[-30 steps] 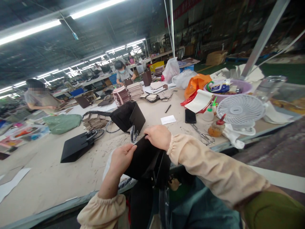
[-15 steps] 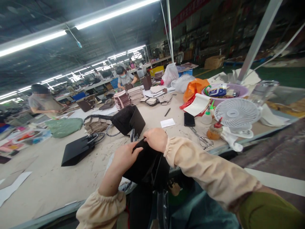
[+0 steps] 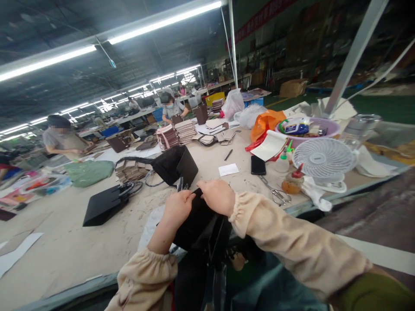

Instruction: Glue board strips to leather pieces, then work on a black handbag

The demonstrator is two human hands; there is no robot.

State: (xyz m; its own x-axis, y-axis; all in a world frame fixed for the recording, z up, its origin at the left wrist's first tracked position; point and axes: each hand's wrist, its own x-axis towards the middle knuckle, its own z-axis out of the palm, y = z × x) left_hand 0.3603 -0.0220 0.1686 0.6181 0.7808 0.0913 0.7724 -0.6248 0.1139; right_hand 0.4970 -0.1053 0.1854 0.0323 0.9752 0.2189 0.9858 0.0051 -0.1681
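A black handbag [image 3: 194, 229] is at the table's front edge, its dark inside turned up toward me. My left hand [image 3: 178, 209] pinches its upper rim, thumb against the fingers. Close beside it, my right hand [image 3: 218, 196] grips the same rim with curled fingers. Clear plastic wrap shows around a handle just beyond my left hand. Farther back stands an open dark brown bag [image 3: 177, 164], and a flat black handbag [image 3: 105, 205] with looped handles lies to the left.
On the right are a phone [image 3: 258, 165], scissors [image 3: 280, 196], a glue bottle [image 3: 292, 181], a white fan [image 3: 324, 157] and a purple basin [image 3: 333, 127]. A white card [image 3: 228, 169] and a pen [image 3: 228, 154] lie mid-table. Stacked brown pieces [image 3: 185, 131] stand behind. Two co-workers are across the table.
My left hand has moved slightly right along the rim, and its thumb has closed against the fingers. The right hand has shifted slightly right and down, still holding the handbag.
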